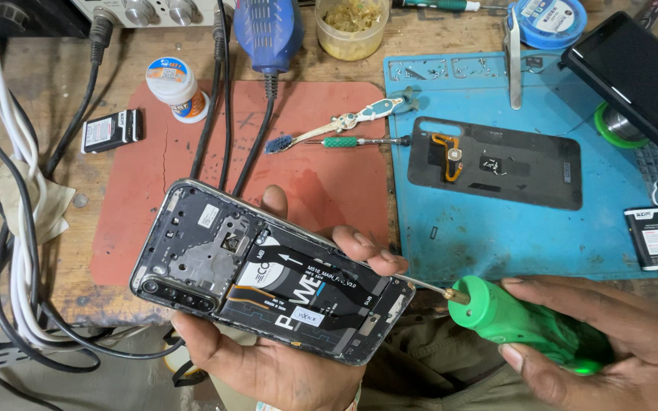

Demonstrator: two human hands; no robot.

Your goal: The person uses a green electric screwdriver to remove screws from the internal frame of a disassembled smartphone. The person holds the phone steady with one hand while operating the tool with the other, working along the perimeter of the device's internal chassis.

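L hand (283,358) cradles the opened black smartphone w/ rear cover removed (268,270) from below, fingers curled over its edges; phone sits at 6 o'clock, above table (55,289) edge. R hand (611,342) is wrapped round the green plastic-handled screwdriver (523,320), tip touching phone's lower end. Detached black back cover (496,164) lies on blue silicone mat (496,236) at 2 o'clock. Red mat (321,175) at 12 o'clock.

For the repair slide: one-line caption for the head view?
Left hand holds opened phone; right hand aims green screwdriver at its lower end.
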